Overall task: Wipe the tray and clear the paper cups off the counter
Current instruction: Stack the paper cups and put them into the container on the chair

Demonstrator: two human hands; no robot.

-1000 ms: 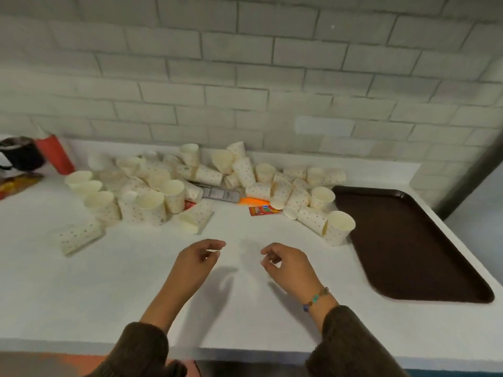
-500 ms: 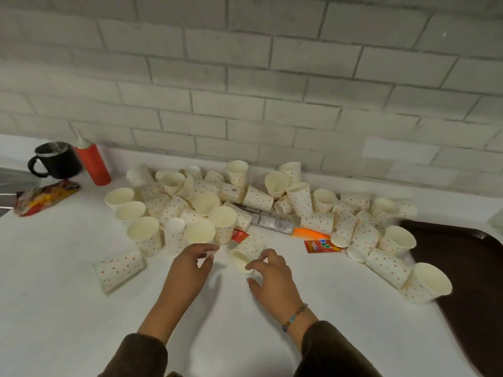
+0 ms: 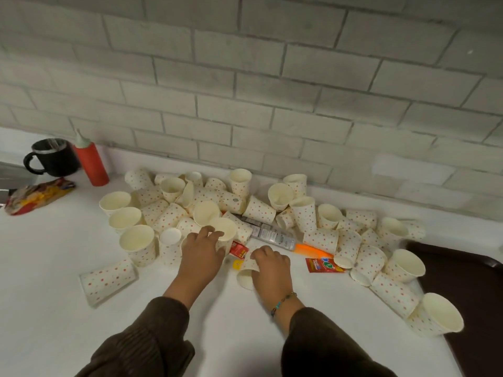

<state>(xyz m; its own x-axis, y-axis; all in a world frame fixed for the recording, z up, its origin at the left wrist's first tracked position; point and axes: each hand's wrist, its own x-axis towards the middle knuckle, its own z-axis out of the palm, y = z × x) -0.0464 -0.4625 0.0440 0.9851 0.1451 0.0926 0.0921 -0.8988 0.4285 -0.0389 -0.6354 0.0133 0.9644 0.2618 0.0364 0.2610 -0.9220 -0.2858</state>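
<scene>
Brick wall (image 3: 272,85), painted pale grey, fills the upper half of the frame, and the white table (image 3: 54,308) runs below it from edge to edge. At the right edge lies the dark brown tray (image 3: 468,289), bare where it shows, with one cup leaning against its near rim. The paper cups (image 3: 258,210), cream with red dots, lie in a loose heap across the middle of the frame, some upright, many tipped over. Among them lie a grey packet with an orange end (image 3: 275,236) and a red sachet (image 3: 322,265). In the upper left stand a black mug (image 3: 51,159) and a red squeeze bottle (image 3: 91,161), with a snack wrapper (image 3: 35,195) just below them.

The right hand (image 3: 269,270) is curled over a tipped cup (image 3: 245,277) at centre frame, whose long axis runs roughly toward the viewer with its mouth nearest; the fingers appear closed on it. The left hand (image 3: 202,255), just to its left, wraps an upright cup (image 3: 224,229) at the heap's near edge. Both cups lie directly under their hands, so lifting looks like the likely next move. The tray is well to the right, nearer the right hand.
</scene>
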